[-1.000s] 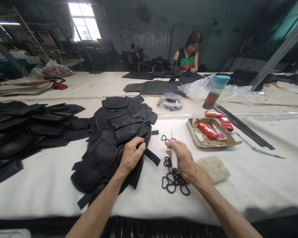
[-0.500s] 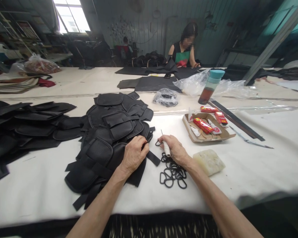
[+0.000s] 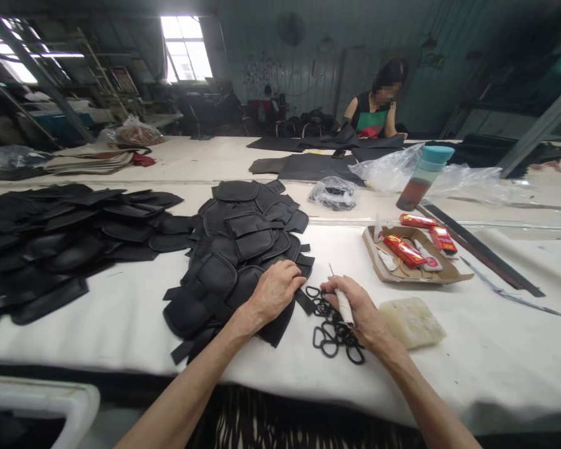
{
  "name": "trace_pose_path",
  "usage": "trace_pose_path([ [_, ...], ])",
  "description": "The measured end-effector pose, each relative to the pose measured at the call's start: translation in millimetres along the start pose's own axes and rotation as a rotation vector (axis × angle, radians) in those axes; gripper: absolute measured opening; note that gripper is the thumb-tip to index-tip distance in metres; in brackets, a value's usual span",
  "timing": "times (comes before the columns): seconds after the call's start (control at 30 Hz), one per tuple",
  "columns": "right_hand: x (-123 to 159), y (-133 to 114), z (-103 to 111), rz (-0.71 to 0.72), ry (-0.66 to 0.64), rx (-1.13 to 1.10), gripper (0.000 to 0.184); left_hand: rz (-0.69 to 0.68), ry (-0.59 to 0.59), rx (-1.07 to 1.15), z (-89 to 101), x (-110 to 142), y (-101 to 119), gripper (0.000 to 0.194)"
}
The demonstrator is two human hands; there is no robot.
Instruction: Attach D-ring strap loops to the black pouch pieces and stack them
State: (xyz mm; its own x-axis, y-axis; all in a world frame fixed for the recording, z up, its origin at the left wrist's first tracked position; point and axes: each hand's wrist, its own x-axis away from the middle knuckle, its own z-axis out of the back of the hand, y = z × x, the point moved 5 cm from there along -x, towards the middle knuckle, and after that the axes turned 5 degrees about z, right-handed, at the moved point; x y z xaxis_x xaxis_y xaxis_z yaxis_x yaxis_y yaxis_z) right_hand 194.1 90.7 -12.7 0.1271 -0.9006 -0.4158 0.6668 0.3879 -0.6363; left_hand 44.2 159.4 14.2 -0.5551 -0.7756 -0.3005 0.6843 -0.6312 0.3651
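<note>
My left hand (image 3: 277,292) rests on the right side of a heap of black padded leather-look pieces (image 3: 210,277). Its fingers are closed at the edge of one piece, whose short black strap (image 3: 305,302) sticks out beneath them. My right hand (image 3: 361,312) is wrapped round an awl (image 3: 344,307) with a white-wrapped handle, its thin metal tip pointing up and away from me. Under and beside that hand lie several black D-rings (image 3: 330,348). One D-ring (image 3: 313,292) lies near the right fingertips; whether they touch it, I cannot tell.
A yellowish block (image 3: 414,322) sits right of my right wrist. Behind it stands a cardboard tray (image 3: 388,274) with red boxes and tubes. Farther back are a bottle (image 3: 425,178), a bagged bundle (image 3: 334,193) and a co-worker (image 3: 374,112). More black pieces (image 3: 70,231) lie left.
The view has swung left, so everything sits farther right. My right hand has lowered toward the D-rings; the ring at its fingertips is now down beside the pile. My left hand stays on the heap.
</note>
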Motion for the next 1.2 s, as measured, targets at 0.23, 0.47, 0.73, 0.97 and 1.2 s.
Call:
trace_pose_path([
  [0.23, 30, -14, 11, -0.025, 0.078, -0.033, 0.006, 0.243, 0.189, -0.1, 71.6, 33, -25, 0.016],
  [0.47, 58, -23, -2, 0.014, 0.127, -0.067, 0.009, 0.357, 0.106, -0.219, 69.3, 63, -45, 0.014],
  [0.73, 60, -38, 3, 0.1, 0.169, 0.047, 0.016, 0.405, -0.062, -0.115, 20.2, 12, -36, 0.008],
  [0.97, 81, -35, 16, -0.049, 0.172, 0.08, 0.013, 0.54, 0.006, 0.167, 8.7, 4, -52, 0.012],
  [1.2, 73, -61, -16, 0.247, -0.021, 0.372, 0.017, 0.561, 0.126, 0.496, 34.7, 16, -51, 0.013],
])
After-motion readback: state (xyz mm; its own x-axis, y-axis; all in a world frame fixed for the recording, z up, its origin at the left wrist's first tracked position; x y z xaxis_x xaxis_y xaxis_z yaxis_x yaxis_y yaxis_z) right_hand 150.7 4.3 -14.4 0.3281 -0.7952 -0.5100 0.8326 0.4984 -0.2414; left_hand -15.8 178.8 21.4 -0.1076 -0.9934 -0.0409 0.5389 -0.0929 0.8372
